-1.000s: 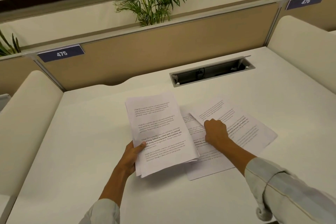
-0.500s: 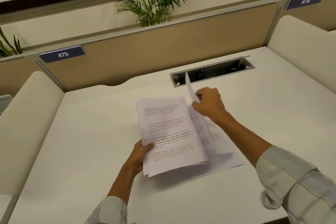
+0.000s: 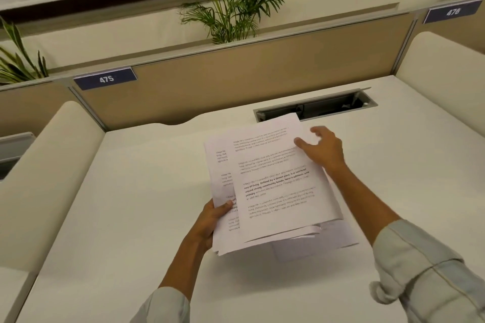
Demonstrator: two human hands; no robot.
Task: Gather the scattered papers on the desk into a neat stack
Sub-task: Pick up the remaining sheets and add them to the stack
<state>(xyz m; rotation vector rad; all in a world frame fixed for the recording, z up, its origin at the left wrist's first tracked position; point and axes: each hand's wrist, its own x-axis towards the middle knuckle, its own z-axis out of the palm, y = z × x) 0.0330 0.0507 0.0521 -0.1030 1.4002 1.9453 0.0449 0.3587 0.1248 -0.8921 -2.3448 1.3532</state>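
A stack of printed white papers [image 3: 275,186] is held tilted above the middle of the white desk [image 3: 131,217]. My left hand [image 3: 214,217] grips its lower left edge, thumb on top. The top sheet lies shifted to the right of those under it, so the edges do not line up. My right hand [image 3: 324,148] rests on that sheet's upper right edge, thumb on the page and fingers spread. One more sheet [image 3: 338,237] lies flat on the desk under the stack's lower right corner, partly hidden.
An open cable slot [image 3: 330,107] is cut into the desk just behind the papers. A tan divider panel [image 3: 236,81] with tags 475 and 476 closes the back. Cream padded side walls [image 3: 42,173] flank the desk. Plants stand beyond the divider.
My right hand lifted a sheet from the desk and laid it on top of the stack in my left hand. The stack moved to the right and a little up.
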